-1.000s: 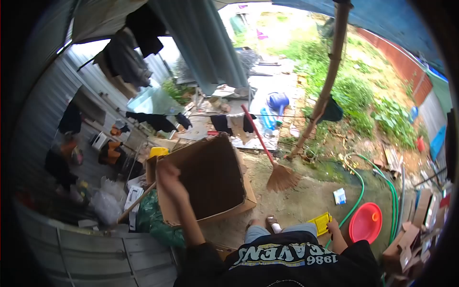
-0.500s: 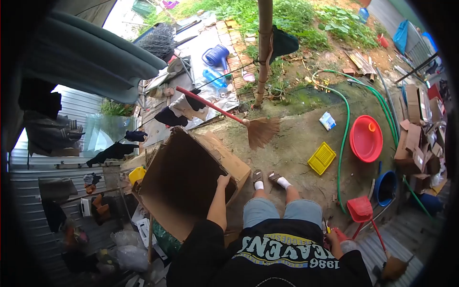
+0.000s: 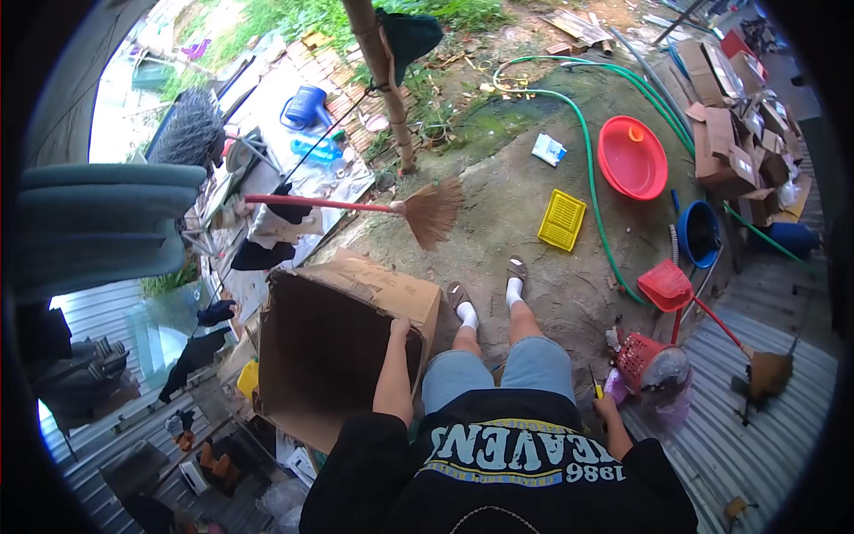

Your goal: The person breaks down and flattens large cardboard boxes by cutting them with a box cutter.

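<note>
A large open cardboard box (image 3: 411, 292) stands on the ground to my left, its dark inside facing me. My left hand (image 3: 400, 327) is closed on the box's upper right edge. Low at my right side, my right hand (image 3: 607, 406) is closed around a slim yellow utility knife (image 3: 598, 389), its thin tip pointing away from me. The blade is too small to make out well. Close by that hand stands a red plastic basket (image 3: 637, 359) with clear and purple plastic bags around it.
A broom (image 3: 431, 212) lies beyond the box. Ahead to the right are a yellow tray (image 3: 562, 220), a red basin (image 3: 632, 158), a green hose (image 3: 591, 160) and a blue bucket (image 3: 698, 233). A red dustpan (image 3: 665, 287) sits before stacked cardboard (image 3: 725, 156). A bamboo post (image 3: 378, 71) rises ahead.
My view has turned, so the scene is shifted and rotated. My feet are farther apart, with the right one forward. The knife shows more clearly beside my hip. My left hand still grips the box.
</note>
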The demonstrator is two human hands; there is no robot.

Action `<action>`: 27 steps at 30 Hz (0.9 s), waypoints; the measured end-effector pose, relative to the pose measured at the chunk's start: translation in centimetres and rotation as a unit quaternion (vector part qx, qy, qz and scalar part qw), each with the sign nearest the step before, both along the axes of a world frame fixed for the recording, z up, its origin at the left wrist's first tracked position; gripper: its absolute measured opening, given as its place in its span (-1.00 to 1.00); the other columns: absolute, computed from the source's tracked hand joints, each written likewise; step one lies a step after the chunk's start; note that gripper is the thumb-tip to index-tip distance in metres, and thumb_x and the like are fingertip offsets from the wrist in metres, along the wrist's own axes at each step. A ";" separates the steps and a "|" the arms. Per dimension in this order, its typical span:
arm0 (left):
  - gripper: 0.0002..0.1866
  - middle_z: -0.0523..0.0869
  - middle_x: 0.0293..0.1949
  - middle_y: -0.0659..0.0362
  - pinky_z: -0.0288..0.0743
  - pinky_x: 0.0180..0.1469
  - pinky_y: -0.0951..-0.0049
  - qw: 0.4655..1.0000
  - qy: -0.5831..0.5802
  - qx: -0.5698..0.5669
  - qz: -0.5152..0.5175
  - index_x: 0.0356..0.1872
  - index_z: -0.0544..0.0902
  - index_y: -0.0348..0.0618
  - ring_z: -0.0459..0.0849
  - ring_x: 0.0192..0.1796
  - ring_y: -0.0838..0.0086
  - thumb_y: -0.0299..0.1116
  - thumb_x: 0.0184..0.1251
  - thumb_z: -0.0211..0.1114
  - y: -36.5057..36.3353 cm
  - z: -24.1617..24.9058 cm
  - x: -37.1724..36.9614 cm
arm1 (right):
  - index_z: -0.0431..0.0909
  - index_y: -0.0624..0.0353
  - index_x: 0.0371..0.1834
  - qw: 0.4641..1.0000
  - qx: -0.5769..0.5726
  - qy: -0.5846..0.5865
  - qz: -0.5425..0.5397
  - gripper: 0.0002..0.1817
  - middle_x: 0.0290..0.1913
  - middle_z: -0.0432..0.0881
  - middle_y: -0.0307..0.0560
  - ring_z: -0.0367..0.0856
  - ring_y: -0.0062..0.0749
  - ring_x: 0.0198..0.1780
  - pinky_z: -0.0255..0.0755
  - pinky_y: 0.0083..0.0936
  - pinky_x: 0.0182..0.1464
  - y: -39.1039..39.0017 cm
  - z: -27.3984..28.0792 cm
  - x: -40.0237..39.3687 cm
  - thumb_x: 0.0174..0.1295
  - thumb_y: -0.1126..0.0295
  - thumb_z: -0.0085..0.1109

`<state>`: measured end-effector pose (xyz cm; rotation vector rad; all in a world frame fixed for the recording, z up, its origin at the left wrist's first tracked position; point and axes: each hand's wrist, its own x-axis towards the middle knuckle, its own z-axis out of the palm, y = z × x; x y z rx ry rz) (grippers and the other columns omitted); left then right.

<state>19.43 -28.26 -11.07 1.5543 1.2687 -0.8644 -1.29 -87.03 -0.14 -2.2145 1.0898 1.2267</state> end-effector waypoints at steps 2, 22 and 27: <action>-0.72 0.59 -0.35 0.07 0.53 -0.31 0.18 0.997 0.011 -0.032 0.065 -0.18 0.47 -0.29 0.62 -0.35 0.28 -0.37 0.10 0.02 0.0 1.1 0.0 | 0.42 0.31 -0.31 1.000 0.005 0.002 -0.011 -0.73 -0.50 0.56 0.01 0.57 -0.24 -0.52 0.42 -0.37 -0.53 1.0 0.3 -0.5 -0.09 0.41 0.10; -0.77 0.57 -0.28 0.04 0.47 -0.20 0.21 0.969 -0.008 -0.231 0.087 -0.14 0.42 -0.22 0.58 -0.27 0.28 -0.42 0.20 -0.06 -4.9 8.0 -5.0 | 0.40 0.35 -0.28 0.975 0.057 -0.063 -0.207 -0.70 -0.48 0.54 0.10 0.57 -0.16 -0.50 0.42 -0.32 -0.47 -6.8 1.0 5.2 -0.11 0.42 0.06; -0.79 0.57 -0.35 0.09 0.41 -0.20 0.44 0.952 -0.142 -0.232 -0.142 -0.26 0.48 -0.28 0.55 -0.26 0.40 -0.40 0.21 -0.08 -15.2 21.2 2.5 | 0.36 0.33 -0.25 0.958 0.045 -0.144 -0.243 -0.69 -0.54 0.53 0.05 0.55 -0.23 -0.55 0.40 -0.38 -0.52 -9.6 0.5 10.4 -0.08 0.40 0.01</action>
